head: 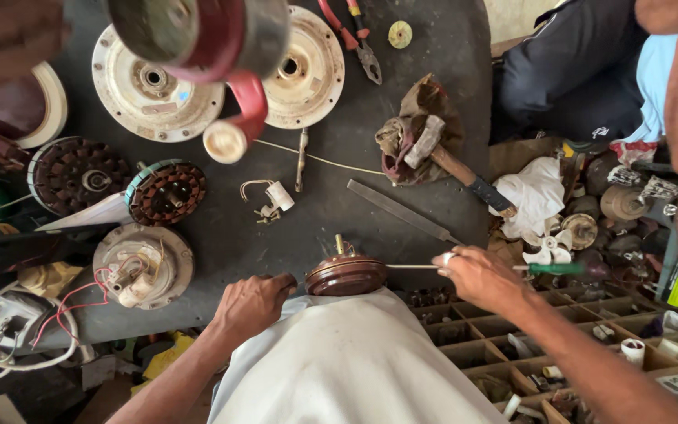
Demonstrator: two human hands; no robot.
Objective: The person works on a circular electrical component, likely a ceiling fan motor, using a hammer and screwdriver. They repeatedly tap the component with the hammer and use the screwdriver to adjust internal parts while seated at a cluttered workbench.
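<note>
Hands [251, 305] [476, 276] closed — cover [346, 275], screwdriver [504, 268]

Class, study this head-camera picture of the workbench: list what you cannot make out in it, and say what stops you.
- Screwdriver tip, head view: hidden behind the brown motor cover.
- Left hand fingertips: curled out of sight against the cover's edge.
- Cover's underside: blocked by the person's white shirt.
- Red and grey object at top: blurred, cut by the frame edge.
- Parts in the wooden tray: too small to identify.
</note>
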